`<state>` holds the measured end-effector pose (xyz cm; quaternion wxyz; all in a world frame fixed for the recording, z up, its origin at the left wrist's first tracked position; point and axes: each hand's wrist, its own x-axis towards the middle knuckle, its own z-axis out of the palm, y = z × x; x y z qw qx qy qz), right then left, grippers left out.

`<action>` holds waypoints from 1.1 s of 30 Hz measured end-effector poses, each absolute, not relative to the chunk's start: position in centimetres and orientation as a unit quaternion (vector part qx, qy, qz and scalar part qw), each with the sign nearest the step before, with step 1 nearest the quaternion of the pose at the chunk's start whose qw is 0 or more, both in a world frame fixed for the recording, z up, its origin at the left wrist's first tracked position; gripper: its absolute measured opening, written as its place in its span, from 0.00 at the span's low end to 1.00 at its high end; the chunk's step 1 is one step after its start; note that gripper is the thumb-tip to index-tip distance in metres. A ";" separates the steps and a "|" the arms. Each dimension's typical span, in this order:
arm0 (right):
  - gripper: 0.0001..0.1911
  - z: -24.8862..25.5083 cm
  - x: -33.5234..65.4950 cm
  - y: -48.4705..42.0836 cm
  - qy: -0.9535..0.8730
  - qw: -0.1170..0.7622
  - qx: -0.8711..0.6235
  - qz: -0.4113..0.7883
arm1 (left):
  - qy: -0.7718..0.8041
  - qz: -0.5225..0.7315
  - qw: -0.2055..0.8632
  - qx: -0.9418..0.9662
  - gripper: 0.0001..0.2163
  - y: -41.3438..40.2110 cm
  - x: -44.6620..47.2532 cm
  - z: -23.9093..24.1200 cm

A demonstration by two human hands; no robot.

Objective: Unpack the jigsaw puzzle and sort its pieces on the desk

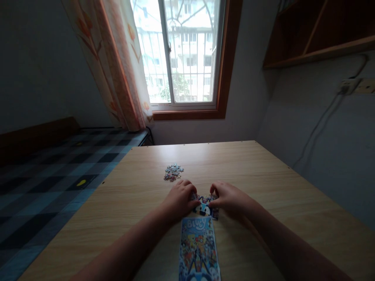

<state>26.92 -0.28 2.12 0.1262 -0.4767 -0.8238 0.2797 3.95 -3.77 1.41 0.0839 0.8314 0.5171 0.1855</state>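
You have both hands together a little below and right of the middle of the frame, above the wooden table [249, 164]. Between them lies the partly joined jigsaw puzzle [202, 210], which shows a blue cartoon dog face. Your left hand [181, 197] is at the left side of this puzzle, with the fingers bent and the thumb pointing inward over its edge. Your right hand [230, 197] is at the upper right side, the thumb and the index finger curved toward each other; for both hands, I cannot tell whether the fingers pinch a piece or only rest there. Just below the puzzle, at the lower centre of the frame, the printed sheet [199, 249] with the word "Bluey" lies flat and reaches the bottom border. The pile of loose pieces [173, 172] is on the table above your left hand, left of the centre. At the left of the frame is the bed [108, 157] with checked cloth, and at the top centre is the bright window [190, 58], with the flowered curtain [117, 66] beside it.
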 end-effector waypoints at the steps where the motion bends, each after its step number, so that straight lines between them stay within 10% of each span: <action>1: 0.17 2.0 26.9 -0.2 -0.821 0.132 -0.476 0.286 | 0.514 0.189 0.089 0.832 0.12 -3.7 3.8 1.3; 13: 0.04 1.3 27.1 0.7 -0.810 0.212 -0.429 0.338 | 0.519 0.200 0.114 0.823 0.12 -3.6 3.7 1.3; 33: 0.11 0.7 24.4 -0.8 -0.712 0.367 -0.327 0.502 | 0.499 0.282 0.063 0.817 0.11 -4.7 4.9 1.7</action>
